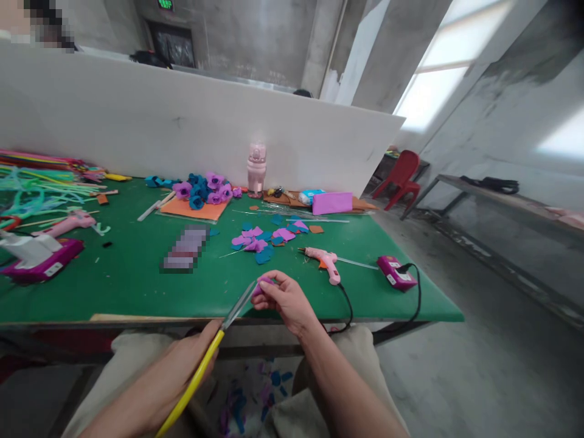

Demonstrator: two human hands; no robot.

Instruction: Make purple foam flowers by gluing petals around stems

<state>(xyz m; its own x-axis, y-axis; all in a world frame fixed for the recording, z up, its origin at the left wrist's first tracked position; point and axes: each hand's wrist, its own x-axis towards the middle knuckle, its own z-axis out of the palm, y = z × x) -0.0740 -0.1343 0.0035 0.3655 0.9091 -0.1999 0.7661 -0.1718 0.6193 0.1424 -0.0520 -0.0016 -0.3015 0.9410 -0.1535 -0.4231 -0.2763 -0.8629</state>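
Green surface [128,295]: formed flowers [198,185] toward far edge, loose petals [258,246] unassembled.
Near edge: left fingers [211,332] grasping scissors [237,307]; right fingers [274,292] pinching purple piece [258,289].

The yellow-handled scissors [204,365] slant upward, their slim metal blades reaching over the near edge of the green tabletop [137,298] and their long handle sloping down on the person's side of it. The small purple piece [261,287], partly covered where it is held, sits above the tabletop near that edge, at the blade tips; contact cannot be told.
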